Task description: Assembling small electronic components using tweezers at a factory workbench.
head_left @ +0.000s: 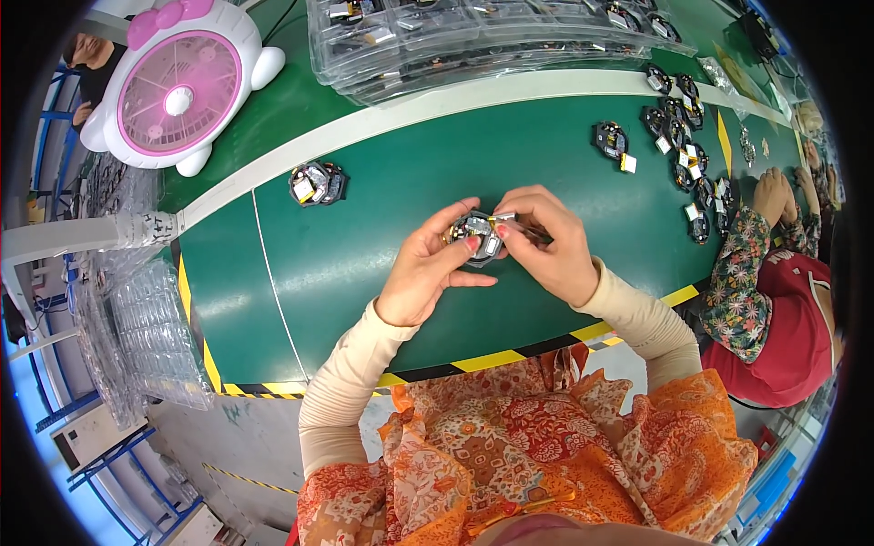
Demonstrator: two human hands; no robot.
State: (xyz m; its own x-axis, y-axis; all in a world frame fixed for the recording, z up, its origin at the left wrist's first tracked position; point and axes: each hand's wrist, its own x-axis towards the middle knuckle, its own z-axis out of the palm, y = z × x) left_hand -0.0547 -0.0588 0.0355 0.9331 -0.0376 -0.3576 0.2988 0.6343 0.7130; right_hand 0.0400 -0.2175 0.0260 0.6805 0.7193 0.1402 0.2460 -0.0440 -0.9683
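Over the middle of the green table, my left hand (pixel 428 268) holds a small round black electronic assembly (pixel 477 238) between thumb and fingers. Silver and yellow parts show on its upper face. My right hand (pixel 553 244) pinches at the assembly's right side, near a small silvery piece (pixel 503 218) by its upper edge. Whether that piece is fixed to the assembly, I cannot tell. To the left lies a pair of similar assemblies (pixel 317 184), close together. A single one with a white square part (pixel 612 141) lies right of my hands.
Several more assemblies (pixel 678 127) lie grouped at the right. Stacked clear plastic trays (pixel 492 45) stand beyond a white rail (pixel 437 94). A pink-and-white fan (pixel 179 98) is at the far left. At right sits a co-worker in floral sleeves (pixel 742 291). Black-yellow tape (pixel 487 361) marks the table's near edge.
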